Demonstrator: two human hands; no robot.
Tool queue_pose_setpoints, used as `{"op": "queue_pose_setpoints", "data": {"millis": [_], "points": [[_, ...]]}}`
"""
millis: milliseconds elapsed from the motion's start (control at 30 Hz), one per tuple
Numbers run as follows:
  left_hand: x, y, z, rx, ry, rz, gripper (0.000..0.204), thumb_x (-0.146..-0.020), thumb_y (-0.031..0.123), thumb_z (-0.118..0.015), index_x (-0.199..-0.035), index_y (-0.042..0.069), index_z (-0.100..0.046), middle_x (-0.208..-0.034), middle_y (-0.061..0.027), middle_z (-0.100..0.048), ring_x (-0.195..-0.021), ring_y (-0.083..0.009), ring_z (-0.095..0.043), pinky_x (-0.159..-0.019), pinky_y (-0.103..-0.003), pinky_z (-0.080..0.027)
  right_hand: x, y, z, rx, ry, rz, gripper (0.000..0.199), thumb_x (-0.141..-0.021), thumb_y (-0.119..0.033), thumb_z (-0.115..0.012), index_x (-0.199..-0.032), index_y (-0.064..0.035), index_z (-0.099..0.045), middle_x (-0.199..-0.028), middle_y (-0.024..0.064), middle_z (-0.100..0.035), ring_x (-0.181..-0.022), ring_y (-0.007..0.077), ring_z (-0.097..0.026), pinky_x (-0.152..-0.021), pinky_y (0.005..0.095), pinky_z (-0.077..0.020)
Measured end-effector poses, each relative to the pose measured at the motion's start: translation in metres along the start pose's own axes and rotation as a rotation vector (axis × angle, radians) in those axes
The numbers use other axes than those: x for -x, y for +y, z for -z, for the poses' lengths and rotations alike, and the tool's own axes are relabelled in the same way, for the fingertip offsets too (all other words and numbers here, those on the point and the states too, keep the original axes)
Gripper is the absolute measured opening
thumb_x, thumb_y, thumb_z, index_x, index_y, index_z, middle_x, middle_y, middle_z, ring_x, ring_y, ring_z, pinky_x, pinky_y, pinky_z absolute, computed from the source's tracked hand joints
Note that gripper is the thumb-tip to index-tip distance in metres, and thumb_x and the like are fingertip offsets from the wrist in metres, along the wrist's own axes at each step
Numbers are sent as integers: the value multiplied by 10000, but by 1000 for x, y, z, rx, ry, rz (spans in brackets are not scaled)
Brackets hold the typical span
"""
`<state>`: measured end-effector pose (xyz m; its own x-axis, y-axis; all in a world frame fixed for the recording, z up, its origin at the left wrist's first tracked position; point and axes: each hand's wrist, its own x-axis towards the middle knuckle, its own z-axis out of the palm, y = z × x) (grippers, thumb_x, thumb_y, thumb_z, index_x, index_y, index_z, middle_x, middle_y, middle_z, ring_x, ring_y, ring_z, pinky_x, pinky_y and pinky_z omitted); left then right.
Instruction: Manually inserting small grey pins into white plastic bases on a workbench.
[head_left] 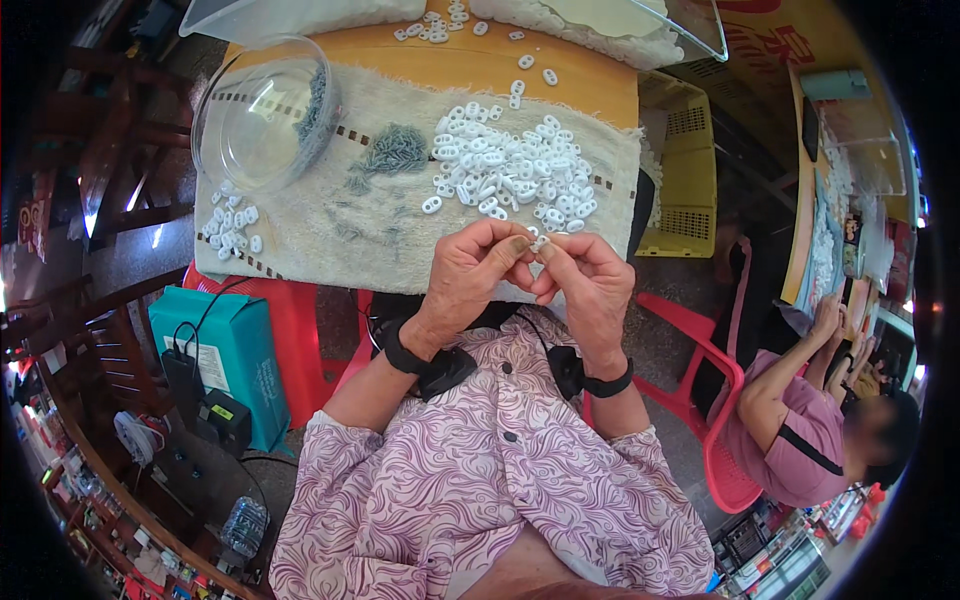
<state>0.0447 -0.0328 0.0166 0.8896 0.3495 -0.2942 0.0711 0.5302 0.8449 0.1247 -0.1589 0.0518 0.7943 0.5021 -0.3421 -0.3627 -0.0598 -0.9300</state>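
Observation:
My left hand [470, 280] and my right hand [590, 285] meet just in front of the table's near edge, fingertips pinched together on one small white plastic piece [540, 243]. Both wrists wear black bands. Just beyond the hands lies a heap of the same white oval pieces [510, 175] on a cream towel [340, 230]. A small pile of grey metal bits [395, 150] lies left of the heap. A clear plastic bowl [262, 125] holding some grey bits stands tilted at the towel's left end.
A few white pieces [230, 225] lie below the bowl. A clear tray [690, 30] sits at the table's far edge, a yellow crate [685, 170] to the right. A teal box [225, 355] rests on a red stool. Another person [800, 420] works at the right.

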Motion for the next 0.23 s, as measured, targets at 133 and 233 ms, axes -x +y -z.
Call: {"op": "queue_pose_setpoints", "data": {"millis": [133,233], "points": [[-2,-4,2,81,-5,59,144,-928,94,-573,-979,-32,-621,-808,-43,-649,-662,-66,-596,-610,-205,-511,1,-1,1,-24,-15,-14,108,-878,-5,-598,-963,62,-598,-782,82,-656,-593,83,-610,-494,191,-499],[-3,-7,5,103,-31,61,151,-929,103,-574,-983,-31,-619,-808,-45,-650,-661,-73,-601,-622,-209,-519,2,-2,1,-14,-27,-14,110,-876,-2,-597,-966,60,-598,-790,87,-660,-594,87,-612,-504,190,-505]]}}
